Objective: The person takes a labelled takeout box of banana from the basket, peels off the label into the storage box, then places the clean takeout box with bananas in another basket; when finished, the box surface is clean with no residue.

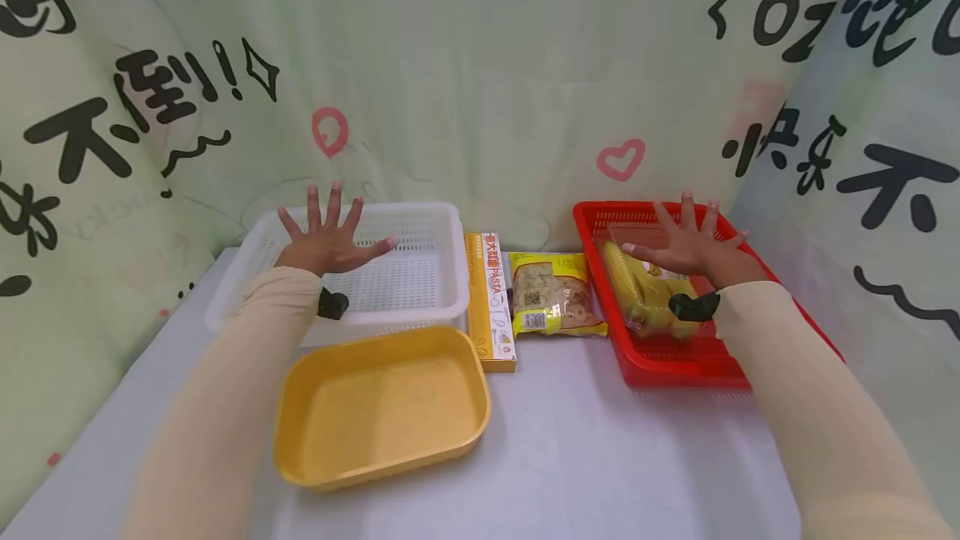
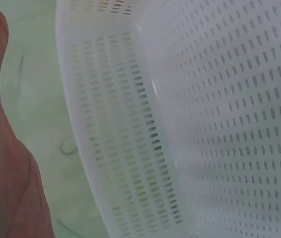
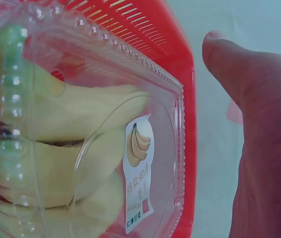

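Red basket (image 1: 600,227) sits under your right hand (image 1: 693,248), fingers spread and holding nothing. The banana pack (image 3: 95,148) in it (clear clamshell) lies just below that palm, long axis running twelve to six; your left hand (image 1: 326,240) hovers splayed over the white basket (image 1: 420,273).

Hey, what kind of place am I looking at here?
Probably a staged tabletop setup for sorting groceries, not a real kitchen. A printed cloth backdrop surrounds a white table holding a white basket, a yellow tray and a red basket with packaged bananas.
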